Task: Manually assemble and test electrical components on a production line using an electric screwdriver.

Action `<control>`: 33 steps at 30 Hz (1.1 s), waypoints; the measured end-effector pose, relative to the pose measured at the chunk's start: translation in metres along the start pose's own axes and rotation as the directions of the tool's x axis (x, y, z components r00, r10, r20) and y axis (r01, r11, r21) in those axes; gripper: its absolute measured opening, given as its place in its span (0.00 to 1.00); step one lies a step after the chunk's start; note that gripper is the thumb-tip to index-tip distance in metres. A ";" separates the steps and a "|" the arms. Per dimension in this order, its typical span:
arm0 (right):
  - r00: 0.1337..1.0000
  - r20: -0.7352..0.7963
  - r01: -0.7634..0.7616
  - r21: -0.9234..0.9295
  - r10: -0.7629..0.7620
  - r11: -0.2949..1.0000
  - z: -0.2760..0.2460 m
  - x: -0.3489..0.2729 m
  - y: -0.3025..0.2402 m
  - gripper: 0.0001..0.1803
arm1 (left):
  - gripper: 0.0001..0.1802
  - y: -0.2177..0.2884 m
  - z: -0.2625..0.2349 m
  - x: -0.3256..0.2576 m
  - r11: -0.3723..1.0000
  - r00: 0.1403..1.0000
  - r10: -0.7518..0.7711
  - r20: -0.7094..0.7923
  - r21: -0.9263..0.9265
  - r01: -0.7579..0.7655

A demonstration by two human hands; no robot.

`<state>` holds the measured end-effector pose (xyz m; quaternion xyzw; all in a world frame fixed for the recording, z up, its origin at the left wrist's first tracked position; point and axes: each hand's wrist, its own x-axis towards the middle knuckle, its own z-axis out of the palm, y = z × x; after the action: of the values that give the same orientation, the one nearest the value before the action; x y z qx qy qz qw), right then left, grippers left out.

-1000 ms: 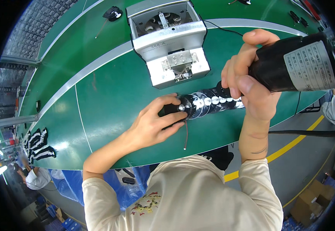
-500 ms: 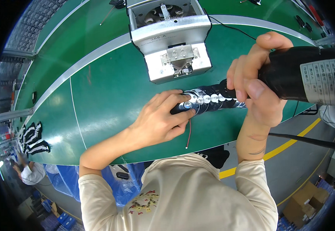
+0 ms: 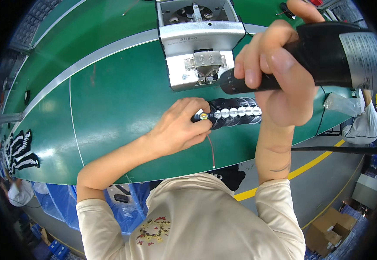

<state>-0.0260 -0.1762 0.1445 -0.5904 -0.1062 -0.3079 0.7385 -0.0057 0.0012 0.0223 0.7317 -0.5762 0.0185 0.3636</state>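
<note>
Raised since before, the black power screwdriver is gripped by the right hand — the LED strip, lying left-right, is pinched at its left end by the left hand.

From my remote feed: a green workbench crossed by a pale grey strip. At 12 o'clock sits a grey metal machine; at centre lies a black finned part with a thin red wire trailing toward 6 o'clock; a clear plastic bag at 3 o'clock.

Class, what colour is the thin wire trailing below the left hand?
Reddish-brown wire, seen in the head view.
</note>
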 end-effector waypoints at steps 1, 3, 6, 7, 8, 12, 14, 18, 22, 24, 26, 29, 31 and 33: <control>0.999 -0.044 0.010 0.034 -0.009 0.999 0.007 0.002 0.003 0.33 | 0.14 -0.002 -0.004 -0.004 1.000 1.000 0.010 0.009 -0.010 -0.010; 0.998 -0.061 -0.003 0.085 0.009 0.996 0.012 0.009 0.003 0.33 | 0.14 -0.007 -0.010 -0.010 0.999 1.000 0.016 0.013 -0.028 -0.016; 0.998 -0.052 0.028 0.097 -0.023 0.995 0.018 0.017 0.011 0.33 | 0.14 -0.011 -0.013 -0.021 0.999 1.000 0.001 0.003 -0.046 -0.001; 0.997 -0.046 0.059 0.093 -0.055 0.994 0.019 0.019 0.016 0.32 | 0.13 -0.011 -0.014 -0.021 0.999 1.000 0.001 -0.001 -0.051 -0.001; 0.995 -0.041 0.092 0.089 -0.088 0.992 0.020 0.022 0.020 0.32 | 0.13 -0.010 -0.014 -0.021 0.998 1.000 0.001 -0.006 -0.057 -0.001; 0.996 -0.042 0.089 0.118 -0.084 0.989 0.027 0.025 0.026 0.31 | 0.11 -0.012 -0.018 -0.020 0.997 0.999 0.021 -0.031 -0.070 -0.024; 0.999 0.002 0.037 0.056 -0.037 0.998 0.027 0.023 0.027 0.29 | 0.09 -0.012 -0.017 -0.021 0.996 0.999 0.016 -0.043 -0.084 -0.020; 0.962 0.272 0.061 -0.094 -0.033 0.994 0.011 0.030 0.030 0.27 | 0.06 -0.013 -0.016 -0.023 0.998 0.999 0.004 -0.045 -0.070 -0.008; 0.967 0.256 -0.003 0.032 -0.006 0.999 0.004 0.008 0.018 0.26 | 0.05 -0.016 -0.014 -0.023 0.994 0.998 -0.003 -0.061 -0.109 -0.004; 0.953 0.302 -0.034 0.029 0.024 0.999 0.000 -0.007 0.009 0.26 | 0.06 -0.018 -0.012 -0.024 0.991 0.997 0.003 -0.076 -0.135 -0.014; 0.943 0.329 -0.061 0.017 0.052 0.998 0.001 -0.018 0.006 0.27 | 0.06 -0.018 -0.013 -0.026 0.990 0.996 -0.001 -0.085 -0.141 -0.011; 0.952 0.290 -0.098 -0.016 0.098 0.995 0.005 -0.031 0.007 0.27 | 0.07 -0.019 -0.012 -0.027 0.989 0.995 0.000 -0.095 -0.147 -0.014; 0.957 0.271 -0.099 -0.023 0.102 0.995 0.006 -0.035 0.014 0.27 | 0.07 -0.019 -0.013 -0.027 0.989 0.996 -0.001 -0.093 -0.149 -0.013; 0.960 0.260 -0.097 -0.040 0.104 0.994 0.007 -0.037 0.020 0.27 | 0.06 -0.018 -0.015 -0.026 0.989 0.996 0.000 -0.090 -0.149 -0.013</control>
<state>-0.0424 -0.1553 0.1106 -0.6403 -0.1685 -0.1908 0.7247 0.0070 0.0322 0.0121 0.6989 -0.5614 0.0092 0.4430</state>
